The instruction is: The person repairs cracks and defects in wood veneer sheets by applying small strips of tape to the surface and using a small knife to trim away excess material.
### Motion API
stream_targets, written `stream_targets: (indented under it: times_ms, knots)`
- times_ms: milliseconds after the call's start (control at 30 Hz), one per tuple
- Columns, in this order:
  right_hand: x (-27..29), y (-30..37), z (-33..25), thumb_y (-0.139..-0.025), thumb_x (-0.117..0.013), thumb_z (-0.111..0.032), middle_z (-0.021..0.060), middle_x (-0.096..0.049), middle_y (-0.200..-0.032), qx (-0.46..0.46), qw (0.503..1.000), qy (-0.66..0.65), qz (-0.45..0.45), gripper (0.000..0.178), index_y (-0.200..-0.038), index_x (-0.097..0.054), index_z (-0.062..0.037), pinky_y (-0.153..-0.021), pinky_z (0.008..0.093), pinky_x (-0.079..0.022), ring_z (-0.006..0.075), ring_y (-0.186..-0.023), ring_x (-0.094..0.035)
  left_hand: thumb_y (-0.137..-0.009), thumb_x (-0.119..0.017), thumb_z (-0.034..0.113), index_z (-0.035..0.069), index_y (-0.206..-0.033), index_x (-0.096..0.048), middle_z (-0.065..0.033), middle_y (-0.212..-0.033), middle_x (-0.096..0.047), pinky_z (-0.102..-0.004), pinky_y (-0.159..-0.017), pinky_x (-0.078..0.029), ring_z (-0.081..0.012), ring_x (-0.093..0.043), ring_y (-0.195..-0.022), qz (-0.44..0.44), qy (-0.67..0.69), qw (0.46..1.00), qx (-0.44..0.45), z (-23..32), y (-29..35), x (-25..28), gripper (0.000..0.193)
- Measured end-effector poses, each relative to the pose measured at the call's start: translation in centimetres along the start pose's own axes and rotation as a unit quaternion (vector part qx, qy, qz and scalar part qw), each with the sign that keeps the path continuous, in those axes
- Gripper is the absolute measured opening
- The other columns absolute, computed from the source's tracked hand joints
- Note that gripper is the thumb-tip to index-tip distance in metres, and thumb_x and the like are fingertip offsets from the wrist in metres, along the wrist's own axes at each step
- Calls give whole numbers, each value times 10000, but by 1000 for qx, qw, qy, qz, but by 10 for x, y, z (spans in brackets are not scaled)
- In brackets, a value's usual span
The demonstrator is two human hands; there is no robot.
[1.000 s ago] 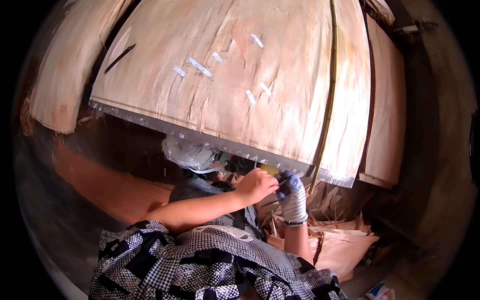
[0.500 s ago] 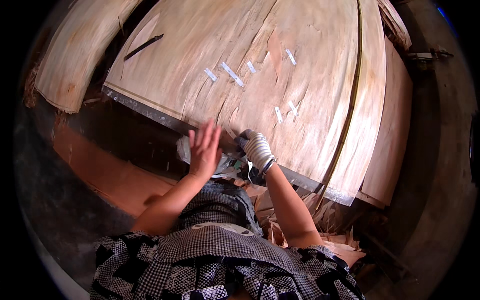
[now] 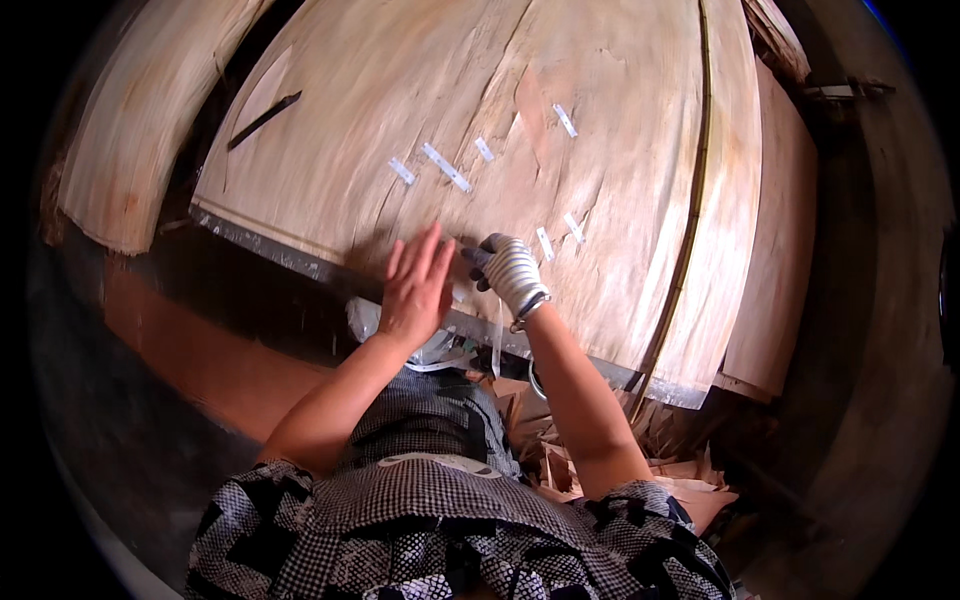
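Note:
A wide sheet of pale wood veneer (image 3: 610, 290) lies before me, with cracks running along its grain. Several short white tape strips (image 3: 446, 167) are stuck across it. My left hand (image 3: 418, 290) is bare, its fingers stretched out over the sheet near its front edge, slightly blurred. Close beside it, my right hand (image 3: 508, 270) wears a striped white glove with grey fingertips and has its fingers curled together. From under that glove a narrow white tape (image 3: 498, 340) hangs past the edge; its upper end is hidden in the hand. A small pale tape piece (image 3: 458, 294) shows between my hands.
A dark stick (image 3: 264, 121) lies on the sheet at the far left. A long thin strip (image 3: 690, 220) runs down its right side. Other veneer sheets (image 3: 140, 130) flank it. Clear plastic (image 3: 364, 318) bunches below the front edge, with torn veneer scraps (image 3: 560, 470) lower right.
Both hands have moved slightly further in over the sheet, with the left hand now lower and flatter on it. The whole view has shifted a little, so the sheet appears further left.

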State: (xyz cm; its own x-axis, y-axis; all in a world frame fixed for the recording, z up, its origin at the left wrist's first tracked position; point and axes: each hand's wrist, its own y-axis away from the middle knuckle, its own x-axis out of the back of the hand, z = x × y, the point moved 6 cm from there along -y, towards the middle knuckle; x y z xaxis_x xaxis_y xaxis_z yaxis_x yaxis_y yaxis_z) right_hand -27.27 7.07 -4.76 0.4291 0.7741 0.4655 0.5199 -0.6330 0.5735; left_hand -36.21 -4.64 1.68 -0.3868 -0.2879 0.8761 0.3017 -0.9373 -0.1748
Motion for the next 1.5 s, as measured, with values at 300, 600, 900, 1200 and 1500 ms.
stream_targets:
  times_ms: [300,600,900,1200,1500]
  knots:
    - [102,-29,21,-788,-570,-214,158,-631,-755,59,988,91,107,181,-860,-607,-51,-595,368,-494,306,-663,-611,-750,-582,140,16,-1103,-543,-123,-1203,-487,-396,-998,-295,-256,-446,-1118,-301,-66,951,-12,5,-47,-33,376]
    - [140,-111,-13,-744,-645,-292,186,-626,-719,-19,990,75,117,307,-806,-635,8,-580,342,-485,275,-625,-620,-783,-542,141,-12,-1166,-493,-133,-1287,-423,-379,-1035,-234,-245,-378,-1209,10,20,996,-84,21,-166,-62,414]
    - [154,-107,4,-718,-624,-371,205,-618,-827,-77,975,176,110,369,-863,-641,-32,-705,388,-477,337,-794,-606,-828,-496,191,-31,-1210,-445,-178,-1296,-404,-377,-1067,-180,-276,-330,-1249,-45,-8,990,-130,33,-171,-96,445]
    - [205,-134,-10,-792,-553,-141,127,-636,-718,7,991,56,118,152,-857,-609,-15,-518,327,-483,222,-599,-613,-746,-583,114,5,-1114,-536,-161,-1235,-457,-392,-1018,-278,-294,-408,-1166,-63,33,991,-114,29,-195,-82,387]
    - [175,-228,-81,-753,-612,-244,173,-638,-736,35,990,78,111,282,-841,-639,23,-612,340,-496,263,-660,-628,-762,-550,96,7,-1251,-407,-142,-1342,-350,-378,-1047,-221,-260,-331,-1241,66,25,997,-39,-39,-276,-61,517]
